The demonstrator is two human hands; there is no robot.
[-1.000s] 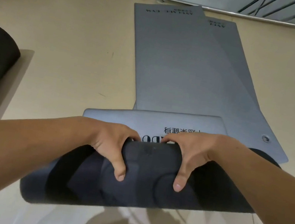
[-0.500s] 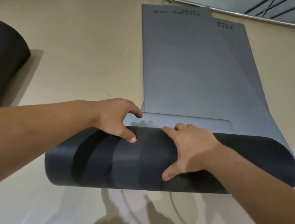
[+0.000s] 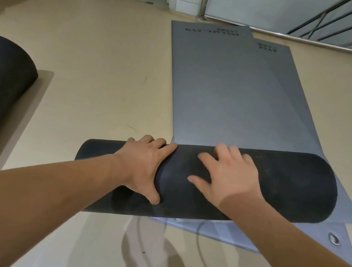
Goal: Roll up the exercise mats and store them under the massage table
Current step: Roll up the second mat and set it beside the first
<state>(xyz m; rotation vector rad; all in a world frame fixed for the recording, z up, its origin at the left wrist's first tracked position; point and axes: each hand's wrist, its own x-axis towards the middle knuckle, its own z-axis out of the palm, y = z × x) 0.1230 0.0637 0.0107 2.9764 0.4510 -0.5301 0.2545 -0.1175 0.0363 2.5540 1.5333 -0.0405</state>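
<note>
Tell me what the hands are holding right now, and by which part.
Both hands press on the dark rolled part of the mat: left hand and right hand lie spread on top of the roll near its middle, not closed around it.

Both bare forearms reach forward from the lower corners, converging. Left hand: palm down, fingers spread and curved forward, thumb pointing back toward the body. Right hand: palm down, flat, fingers splayed forward, thumb out to the left. Hands near, apart.
</note>
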